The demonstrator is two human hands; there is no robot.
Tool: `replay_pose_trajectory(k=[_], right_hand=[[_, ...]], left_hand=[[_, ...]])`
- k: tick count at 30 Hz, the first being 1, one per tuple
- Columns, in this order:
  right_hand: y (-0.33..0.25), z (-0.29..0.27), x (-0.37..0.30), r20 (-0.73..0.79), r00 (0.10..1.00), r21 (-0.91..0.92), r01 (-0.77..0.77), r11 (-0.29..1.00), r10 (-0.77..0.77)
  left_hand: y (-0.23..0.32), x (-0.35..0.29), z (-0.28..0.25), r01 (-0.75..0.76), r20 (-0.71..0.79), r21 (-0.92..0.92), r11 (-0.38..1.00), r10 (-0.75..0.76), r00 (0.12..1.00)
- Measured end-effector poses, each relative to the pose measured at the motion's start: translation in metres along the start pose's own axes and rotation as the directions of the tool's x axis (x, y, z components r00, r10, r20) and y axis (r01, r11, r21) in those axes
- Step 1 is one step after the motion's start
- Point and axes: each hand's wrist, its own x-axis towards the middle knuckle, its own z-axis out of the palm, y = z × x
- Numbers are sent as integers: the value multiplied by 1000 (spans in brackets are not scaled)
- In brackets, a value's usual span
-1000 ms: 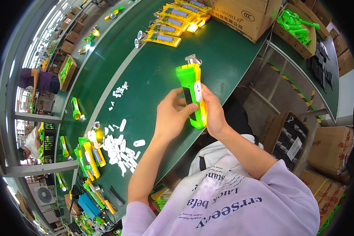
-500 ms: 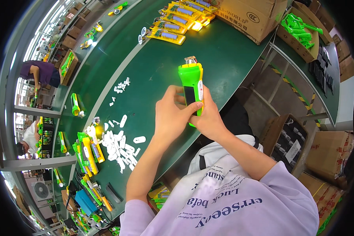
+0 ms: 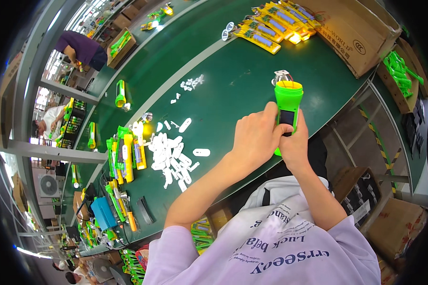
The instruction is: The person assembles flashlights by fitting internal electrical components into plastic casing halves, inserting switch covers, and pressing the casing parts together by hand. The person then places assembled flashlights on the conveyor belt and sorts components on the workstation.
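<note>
Near the table's front edge I hold a green and yellow flashlight (image 3: 288, 98) upright between both hands. A dark panel is on its near side, and its yellow-rimmed head points away from me. A loose silvery reflector piece (image 3: 281, 76) with thin wires sticks out of that head. My left hand (image 3: 257, 132) is closed against the left side of the body, its thumb across the dark panel. Wrapped around the lower body from the right is my right hand (image 3: 297, 148). The fingers partly hide the handle. Small white plastic covers (image 3: 169, 156) lie piled to the left.
Yellow flashlight halves with batteries (image 3: 276, 23) lie at the far side beside a cardboard box (image 3: 352, 33). Left of the white pile are green and yellow flashlights (image 3: 123, 154) and a blue slotted block (image 3: 103, 213). A box of green parts (image 3: 398, 76) stands right. Other people work beyond the table.
The view has turned, so the scene sits further right. The flashlight has been twisted in my hands: its dark panel now faces me and its white side strip no longer shows.
</note>
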Motion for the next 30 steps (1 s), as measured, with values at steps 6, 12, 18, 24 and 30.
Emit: replay_pose_trajectory(k=[6, 12, 18, 24, 30], right_hand=[[0, -9, 0, 68, 981, 69, -188, 980, 184], [-2, -9, -1, 120, 971, 122, -222, 968, 207], [-3, -9, 2, 133, 968, 144, -230, 962, 211], [-7, -8, 7, 111, 966, 194, -250, 949, 232], [-3, -10, 9, 130, 969, 176, -232, 957, 211]], left_hand=[[-51, 19, -66, -367, 138, 85, 926, 354, 925], [-128, -11, -168, 274, -111, 403, 873, -251, 962], [-151, -32, -190, 495, -35, 435, 752, -536, 844], [-184, -46, -168, 581, 96, 408, 704, -666, 740], [-197, -46, -157, 632, 98, 434, 643, -730, 676]])
